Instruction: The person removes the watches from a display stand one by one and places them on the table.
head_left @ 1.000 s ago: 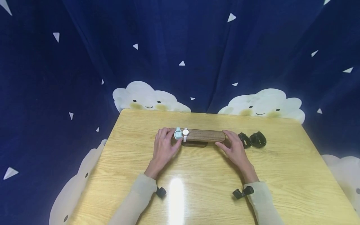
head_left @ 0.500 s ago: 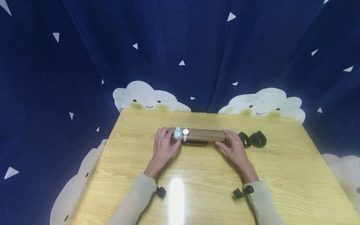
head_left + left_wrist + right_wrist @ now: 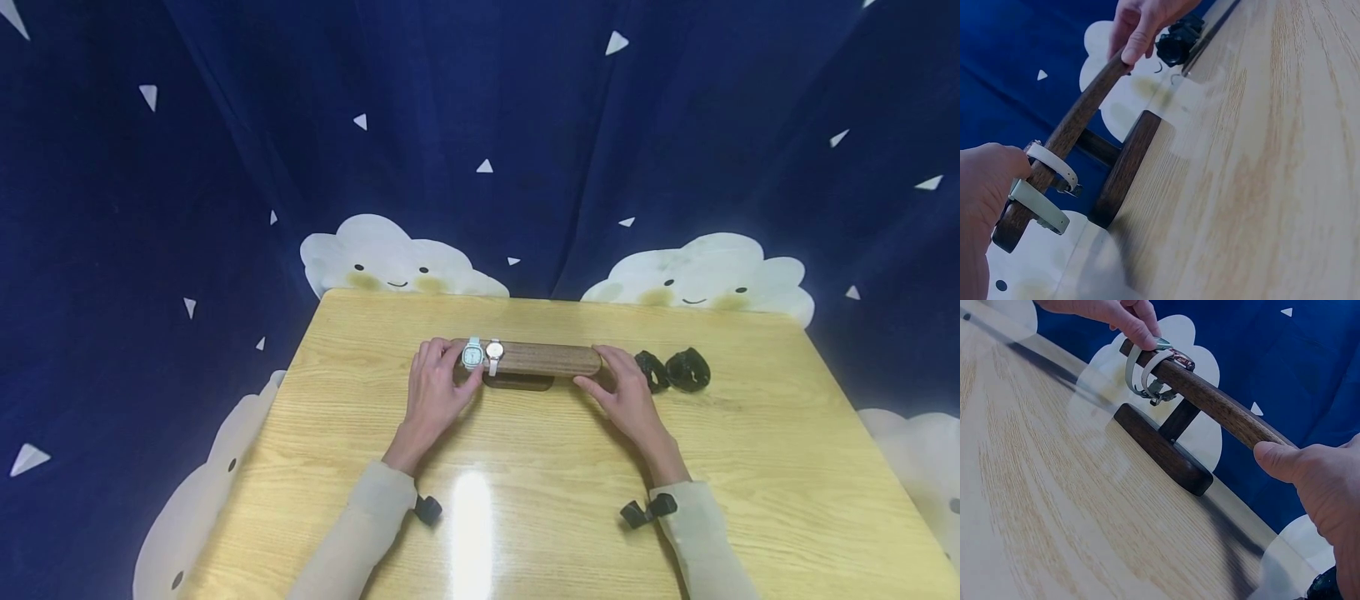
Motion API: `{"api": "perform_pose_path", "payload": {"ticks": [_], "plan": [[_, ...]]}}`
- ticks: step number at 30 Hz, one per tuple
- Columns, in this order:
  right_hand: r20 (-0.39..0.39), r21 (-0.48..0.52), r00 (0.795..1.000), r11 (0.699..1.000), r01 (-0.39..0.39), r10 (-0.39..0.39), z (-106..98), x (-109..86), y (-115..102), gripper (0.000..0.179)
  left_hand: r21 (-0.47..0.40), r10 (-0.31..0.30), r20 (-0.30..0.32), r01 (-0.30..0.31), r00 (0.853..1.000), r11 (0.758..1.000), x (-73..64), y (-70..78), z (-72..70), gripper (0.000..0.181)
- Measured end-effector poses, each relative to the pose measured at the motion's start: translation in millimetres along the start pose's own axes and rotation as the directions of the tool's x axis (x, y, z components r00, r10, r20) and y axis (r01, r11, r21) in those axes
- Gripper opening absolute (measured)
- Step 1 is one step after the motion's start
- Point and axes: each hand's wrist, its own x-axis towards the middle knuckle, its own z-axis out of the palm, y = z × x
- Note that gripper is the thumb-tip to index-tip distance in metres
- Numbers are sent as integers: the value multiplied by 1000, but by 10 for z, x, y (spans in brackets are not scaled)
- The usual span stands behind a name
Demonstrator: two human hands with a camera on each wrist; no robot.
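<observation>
A dark wooden T-shaped watch stand [image 3: 551, 359] stands on the table, its long bar raised on a short post above a flat base [image 3: 1163, 450]. Two watches are strapped round the bar's left part: a mint green one with a squarish face [image 3: 472, 356], and beside it a white-strapped one with a round face [image 3: 494, 350]. My left hand [image 3: 435, 392] grips the bar's left end at the mint watch, thumb in front and fingers behind. At the opposite end, my right hand [image 3: 624, 397] holds the bar between thumb [image 3: 1272, 459] and fingers.
Two black strapped or coiled items [image 3: 687, 370] lie on the table just right of my right hand. The light wooden table [image 3: 555, 500] has a blue curtain [image 3: 420, 167] with clouds behind its far edge. A black wrist mount [image 3: 648, 510] sits on each sleeve.
</observation>
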Motion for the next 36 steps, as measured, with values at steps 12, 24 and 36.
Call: {"api": "perform_pose_path", "payload": {"ticks": [12,24,36], "plan": [[9,-5,1000,1000,0,0,1,-1,-11,65,17,9,9,-9,1000,1000,5,-7,-21,47],[-7,-7,1000,1000,26,-26,0,12,-10,64,29,20,-3,-20,1000,999,14,3,-62,46],[-9,-3,1000,1000,22,-22,-18,6,-10,64,34,11,-7,-11,1000,999,11,-30,-90,48]]}}
